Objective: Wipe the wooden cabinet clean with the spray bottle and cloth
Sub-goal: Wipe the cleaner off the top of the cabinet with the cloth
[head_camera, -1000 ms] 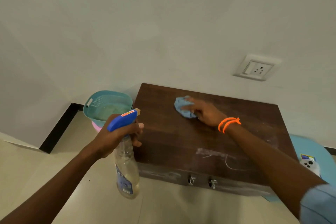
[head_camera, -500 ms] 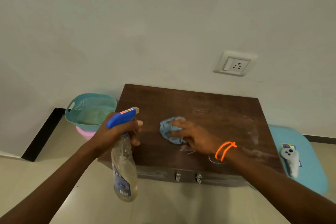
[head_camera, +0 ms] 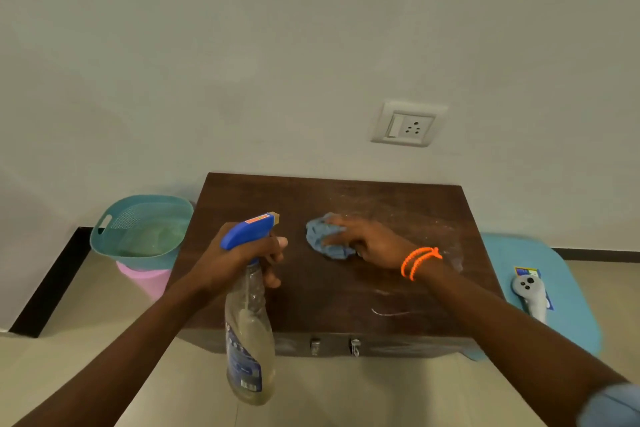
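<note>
On the wooden cabinet (head_camera: 329, 295) top, your right grip (head_camera: 367, 243) presses the blue cloth (head_camera: 320, 239) flat, fingers spread for wiping contact. Left grip (head_camera: 242, 253) is curled round the spray bottle (head_camera: 247, 340) neck, nozzle aimed over the top, likely for re-wetting. White smears (head_camera: 391, 312) sit front-right, unwiped.

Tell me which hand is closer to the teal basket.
Left. The left hand, gripping the spray bottle, is just right of the basket, by the left edge of the cabinet. The right hand presses the cloth farther right, mid-cabinet.
</note>
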